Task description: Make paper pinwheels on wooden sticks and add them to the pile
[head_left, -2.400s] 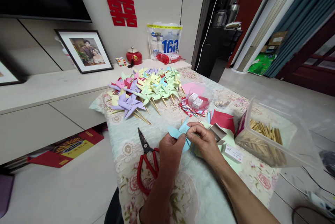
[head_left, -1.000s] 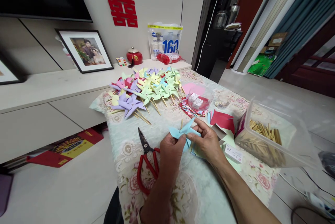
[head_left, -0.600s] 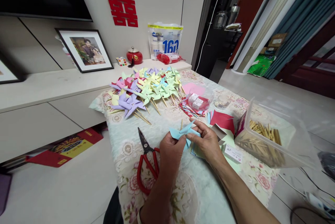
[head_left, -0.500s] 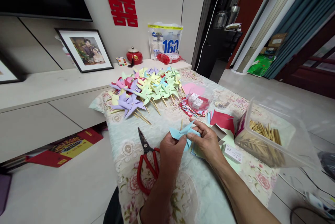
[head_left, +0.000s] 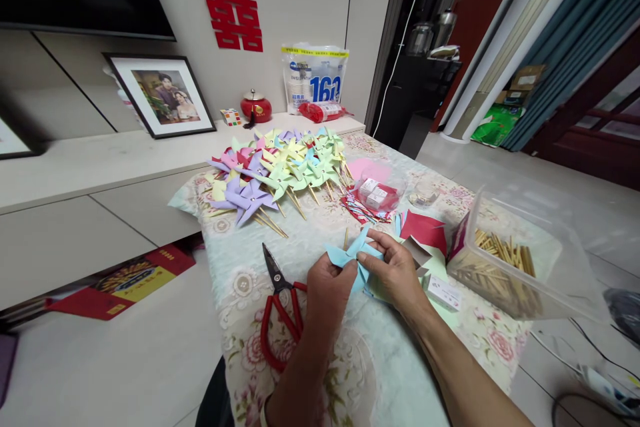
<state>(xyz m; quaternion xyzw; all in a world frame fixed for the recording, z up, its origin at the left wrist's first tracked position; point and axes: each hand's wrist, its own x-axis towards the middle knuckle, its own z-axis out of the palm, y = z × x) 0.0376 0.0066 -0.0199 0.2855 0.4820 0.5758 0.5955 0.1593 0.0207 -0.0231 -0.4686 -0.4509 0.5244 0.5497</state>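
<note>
Fingers [head_left: 371, 262] of left hand [head_left: 327, 287] and right hand [head_left: 397, 274] are pinching together on light-blue folded-paper pinwheel [head_left: 356, 246] over floral-clothed table [head_left: 390, 347], well in from its edges; black-bladed, red-handled scissors [head_left: 281, 285] are lying nearer its left edge.

- Left hand [head_left: 329, 286] and right hand [head_left: 397, 270] pinch a blue pinwheel [head_left: 353, 250].
- Scissors [head_left: 283, 285] at its eight o'clock.
- Pinwheel pile [head_left: 283, 177] at eleven.
- Tub [head_left: 557, 297] of sticks [head_left: 505, 254] at three.
</note>
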